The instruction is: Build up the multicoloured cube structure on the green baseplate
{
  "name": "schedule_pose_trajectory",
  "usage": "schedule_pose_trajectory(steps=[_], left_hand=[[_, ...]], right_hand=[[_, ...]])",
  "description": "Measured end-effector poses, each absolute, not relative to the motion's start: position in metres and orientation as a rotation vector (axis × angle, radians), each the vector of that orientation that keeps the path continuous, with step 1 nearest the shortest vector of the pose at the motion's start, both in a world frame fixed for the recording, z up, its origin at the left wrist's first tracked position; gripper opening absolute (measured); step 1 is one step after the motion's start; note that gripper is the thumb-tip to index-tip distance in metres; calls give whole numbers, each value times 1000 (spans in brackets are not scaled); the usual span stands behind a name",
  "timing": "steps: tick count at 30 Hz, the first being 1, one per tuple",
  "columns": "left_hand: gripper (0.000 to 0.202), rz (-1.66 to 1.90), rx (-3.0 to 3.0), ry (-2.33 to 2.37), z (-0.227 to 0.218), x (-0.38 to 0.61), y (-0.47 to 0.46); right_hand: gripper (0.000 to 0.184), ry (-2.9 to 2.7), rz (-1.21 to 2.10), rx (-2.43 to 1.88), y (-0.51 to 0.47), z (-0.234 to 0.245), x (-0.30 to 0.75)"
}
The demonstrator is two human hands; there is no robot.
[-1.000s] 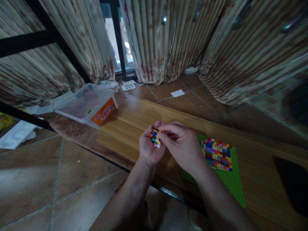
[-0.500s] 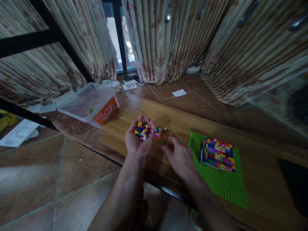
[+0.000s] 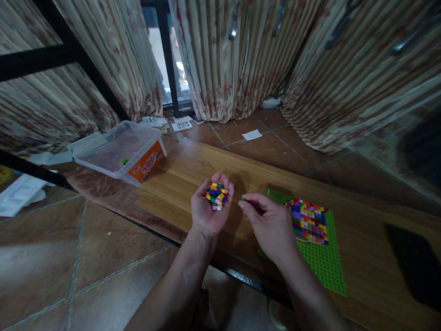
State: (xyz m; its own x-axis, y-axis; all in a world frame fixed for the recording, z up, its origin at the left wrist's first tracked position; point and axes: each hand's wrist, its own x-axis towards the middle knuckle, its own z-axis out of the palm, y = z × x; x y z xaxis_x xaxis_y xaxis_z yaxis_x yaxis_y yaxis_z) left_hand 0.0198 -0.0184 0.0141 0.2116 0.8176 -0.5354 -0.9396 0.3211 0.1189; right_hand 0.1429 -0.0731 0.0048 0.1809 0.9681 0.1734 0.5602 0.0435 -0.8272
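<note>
My left hand (image 3: 209, 214) is cupped palm up above the wooden table, with a heap of small multicoloured toy bricks (image 3: 217, 196) resting in it. Just to its right, my right hand (image 3: 270, 220) pinches a small green toy brick (image 3: 243, 199) between thumb and fingertips. Beyond that hand lies a green studded baseplate (image 3: 322, 266), partly covered by my hand and forearm. A block built of many coloured bricks (image 3: 310, 220) sits on the baseplate, its left side next to my right hand.
A clear plastic bin (image 3: 117, 138) with an orange label stands at the left end of the wooden table (image 3: 193, 161). A flat black object (image 3: 413, 262) lies at the right. Papers (image 3: 252, 134) are on the tiled floor before the curtains (image 3: 220, 69).
My right hand has picked up the green brick and raised it from the table. My left hand has shifted right with its heap, and the loose bricks beside it no longer show.
</note>
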Motion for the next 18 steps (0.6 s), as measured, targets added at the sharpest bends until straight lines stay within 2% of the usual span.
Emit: schedule_pose_trajectory(steps=[6,9,12,18], left_hand=[[28,1047,-249,522,15,65,-44],[26,1003,-264,498,16,75,-49],[25,1012,-282,478,19,78,-50],[25,1140,-234,520,28,79,-44]], right_hand=[[24,-1389,675,-1506,-83,31,153],[17,-1252,576,-1484,-93,35,169],[10,-1106,429,-1493,-107,44,197],[17,-746,419,-1361,-127,40,273]])
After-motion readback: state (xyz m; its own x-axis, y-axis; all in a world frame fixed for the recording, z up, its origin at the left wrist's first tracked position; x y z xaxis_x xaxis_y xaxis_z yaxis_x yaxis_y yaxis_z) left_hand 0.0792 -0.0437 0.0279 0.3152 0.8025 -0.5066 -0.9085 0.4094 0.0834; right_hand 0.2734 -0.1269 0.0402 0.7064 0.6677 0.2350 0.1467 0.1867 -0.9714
